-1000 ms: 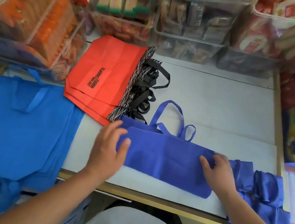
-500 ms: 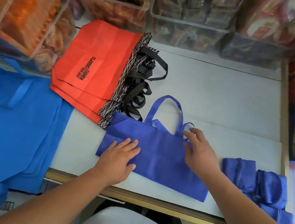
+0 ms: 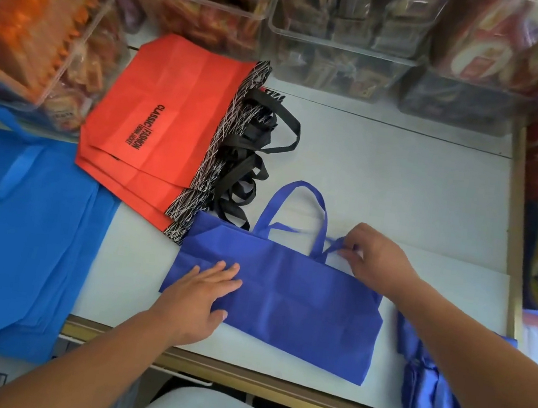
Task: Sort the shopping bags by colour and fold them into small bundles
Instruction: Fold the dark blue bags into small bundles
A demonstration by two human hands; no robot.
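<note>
A half-folded dark-blue bag (image 3: pixel 289 296) lies flat on the white desk (image 3: pixel 401 188), close to its near edge, as a person sorts a heap of shopping bags. The left hand (image 3: pixel 198 301), fingers straight and slightly spread, presses down on the bag's end at nine o'clock. The right hand (image 3: pixel 379 260), at the bag's one o'clock corner, pinches a handle strap (image 3: pixel 336 244) between thumb and fingertips, while the other handle loop (image 3: pixel 297 187) lies out on the desk toward twelve o'clock. The sorting looks largely settled — orange-red bags (image 3: pixel 168 120) with black handles sit stacked at ten o'clock from the blue one, a pile of light-blue bags (image 3: pixel 14 237) spreads at nine o'clock past the desk's edge, and dark-blue folded bundles (image 3: pixel 423 398) lie at four o'clock, partly hidden by the right forearm. The folding appears far less advanced: this bag seems doubled lengthwise, but its handles are not yet tucked in and it is no small bundle, and neither the orange-red stack nor the light-blue pile shows any bundling. Clear bins (image 3: pixel 343 58) of packaged goods line the back of the desk at twelve o'clock.
</note>
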